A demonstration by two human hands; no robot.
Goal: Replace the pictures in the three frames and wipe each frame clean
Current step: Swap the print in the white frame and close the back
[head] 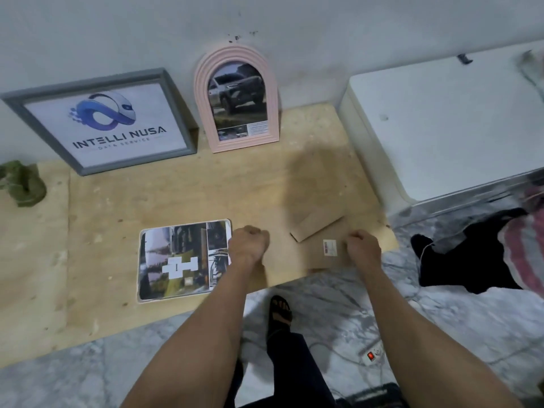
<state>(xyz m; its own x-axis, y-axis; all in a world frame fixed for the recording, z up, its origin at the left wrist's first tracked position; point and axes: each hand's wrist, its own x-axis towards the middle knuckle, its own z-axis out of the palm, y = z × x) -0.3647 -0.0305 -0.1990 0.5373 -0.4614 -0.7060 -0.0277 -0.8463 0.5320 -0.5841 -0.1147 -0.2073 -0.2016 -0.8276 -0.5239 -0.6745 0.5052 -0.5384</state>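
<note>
Grey frame [100,122] and pink arched frame [237,98] lean against the wall while left hand [247,245] and right hand [363,245], fingers curled, grip the brown backing board [306,251].

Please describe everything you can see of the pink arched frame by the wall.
The pink arched frame stands upright on the plywood board, leaning back against the grey wall. Its border is ridged in concentric arches and looks like painted wood or plastic. It holds a picture of a silver off-road vehicle, with a small photo and text panel beneath. Nothing else touches it; the grey square frame stands just beside it.
</note>
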